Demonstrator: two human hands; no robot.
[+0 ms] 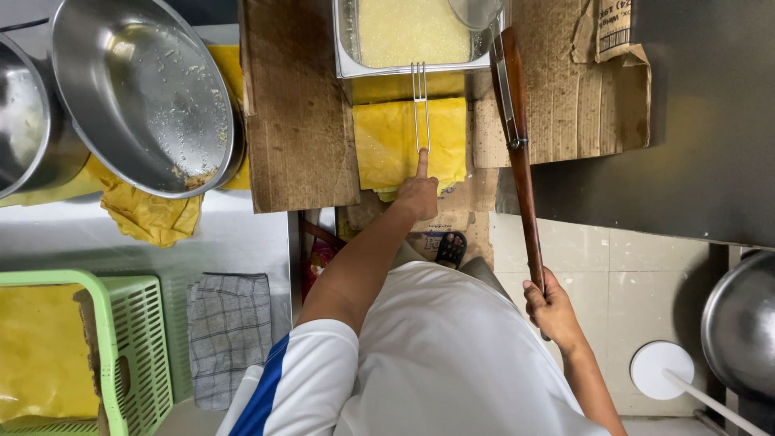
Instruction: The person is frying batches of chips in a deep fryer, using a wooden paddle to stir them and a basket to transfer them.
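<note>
My left hand [419, 190] reaches forward, its index finger touching the end of a thin wire handle [420, 105] that runs into a steel fryer pan [349, 48] filled with pale yellow liquid. Folded yellow cloths [387, 141] lie under the wire handle. My right hand [551, 308] grips the lower end of a long brown wooden handle [521, 145]. That handle leads up to a metal ladle bowl [475, 11] at the fryer's right edge.
Brown cardboard [299, 113] covers the counter around the fryer. Large steel bowls [145, 89] sit at the left on yellow cloth. A green plastic basket [121, 339], a checked cloth [230, 331], a dark wok [739, 323] and a white round lid [660, 370] lie lower down.
</note>
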